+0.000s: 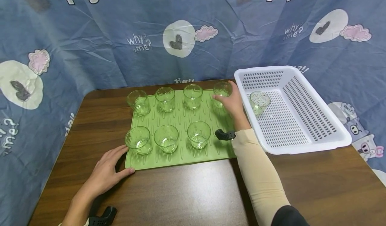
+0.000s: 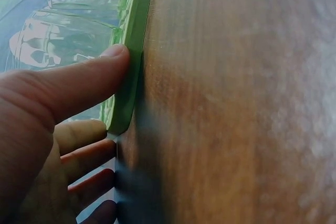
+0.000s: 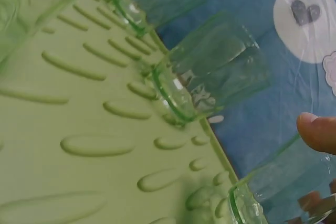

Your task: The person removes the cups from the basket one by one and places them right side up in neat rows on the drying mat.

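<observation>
At the back right of the green drying mat (image 1: 181, 155), my right hand (image 1: 230, 100) grips a clear green-tinted drinking glass (image 1: 222, 89), thumb on one side and fingers on the other. The right wrist view shows only the thumb (image 3: 320, 132) and part of that glass (image 3: 262, 198). My left hand (image 1: 105, 172) is spread at the mat's front left corner; its thumb (image 2: 100, 74) touches the mat's edge. Near its fingertips stands a front-row glass (image 1: 139, 140). Several similar glasses stand upright in two rows, including a back-row glass (image 1: 193, 97) and a front-row glass (image 1: 199, 135).
A white perforated plastic basket (image 1: 301, 149) stands on the wooden table (image 1: 187, 189), close to the right forearm. Another glass (image 1: 260, 100) is inside its left part. Behind the table hangs a blue printed cloth (image 1: 120, 25).
</observation>
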`<state>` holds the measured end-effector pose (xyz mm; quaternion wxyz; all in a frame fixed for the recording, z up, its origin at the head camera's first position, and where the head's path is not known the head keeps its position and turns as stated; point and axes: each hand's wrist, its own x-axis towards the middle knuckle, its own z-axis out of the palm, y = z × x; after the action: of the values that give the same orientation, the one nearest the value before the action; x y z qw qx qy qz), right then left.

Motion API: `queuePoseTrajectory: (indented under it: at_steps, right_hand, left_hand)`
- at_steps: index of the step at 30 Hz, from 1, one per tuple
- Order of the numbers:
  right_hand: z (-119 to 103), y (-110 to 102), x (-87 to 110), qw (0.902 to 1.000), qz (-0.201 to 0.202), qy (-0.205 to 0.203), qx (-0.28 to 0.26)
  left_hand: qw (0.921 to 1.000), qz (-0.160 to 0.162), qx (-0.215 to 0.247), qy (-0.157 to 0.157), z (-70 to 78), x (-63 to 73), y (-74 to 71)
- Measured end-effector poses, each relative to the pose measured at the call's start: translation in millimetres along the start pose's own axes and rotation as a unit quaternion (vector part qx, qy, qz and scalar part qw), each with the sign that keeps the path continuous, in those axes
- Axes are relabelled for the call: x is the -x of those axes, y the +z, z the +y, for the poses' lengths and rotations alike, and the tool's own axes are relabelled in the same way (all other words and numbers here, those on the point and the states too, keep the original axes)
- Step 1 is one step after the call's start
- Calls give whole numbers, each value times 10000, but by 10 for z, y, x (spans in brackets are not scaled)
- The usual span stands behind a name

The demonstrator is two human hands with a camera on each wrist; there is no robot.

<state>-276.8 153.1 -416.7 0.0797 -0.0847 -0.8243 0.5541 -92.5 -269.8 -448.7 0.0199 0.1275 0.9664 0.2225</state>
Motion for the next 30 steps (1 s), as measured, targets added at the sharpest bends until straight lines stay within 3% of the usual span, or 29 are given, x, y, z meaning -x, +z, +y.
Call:
queuePoseTrajectory:
  at_steps: [9,19,30]
  right_hand:
    - [99,29,-61,9999,-149,15,81]
    - [161,59,-94,9989,-370,-279,112]
    - [251,101,-154,9975,-357,-360,-493]
  left_hand:
    - [9999,116,22,50,-6,2,6]
    - [9998,165,57,102,-11,3,12]
    - [9999,112,20,27,-9,0,8]
